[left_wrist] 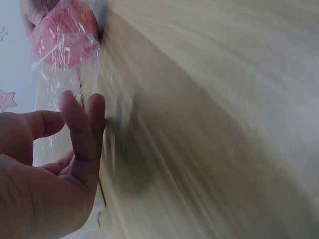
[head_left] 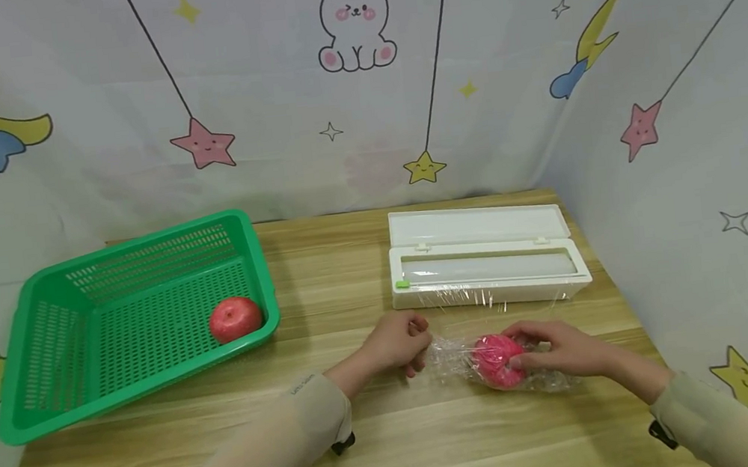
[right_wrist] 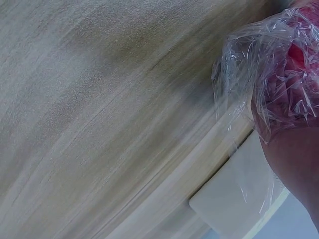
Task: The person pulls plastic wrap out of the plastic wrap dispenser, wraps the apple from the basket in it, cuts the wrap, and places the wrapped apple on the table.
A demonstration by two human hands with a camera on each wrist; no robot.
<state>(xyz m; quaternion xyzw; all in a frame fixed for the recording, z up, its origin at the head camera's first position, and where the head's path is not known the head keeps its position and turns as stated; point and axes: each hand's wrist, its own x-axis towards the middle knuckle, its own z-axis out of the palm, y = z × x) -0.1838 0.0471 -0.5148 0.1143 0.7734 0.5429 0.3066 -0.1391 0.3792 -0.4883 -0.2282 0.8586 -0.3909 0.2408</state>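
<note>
A red apple (head_left: 497, 361) lies loosely covered in clear cling film (head_left: 450, 358), right of the table's middle. My right hand (head_left: 554, 348) grips this apple from the right, thumb in front and fingers behind. In the right wrist view, crumpled film (right_wrist: 239, 64) bunches over the fingers and the apple. To the left, my left hand (head_left: 398, 342) pinches the film's loose end between thumb and fingertips. The left wrist view shows the film (left_wrist: 62, 74) running from the apple (left_wrist: 67, 35) down to those fingertips.
Behind the hands stands a white cling film dispenser (head_left: 488, 294), lid raised, with a roll inside and a green slider (head_left: 402, 284). On the left, a green plastic basket (head_left: 139, 388) contains another red apple (head_left: 236, 319). Patterned fabric walls (head_left: 278, 85) border the wooden table (head_left: 435, 445).
</note>
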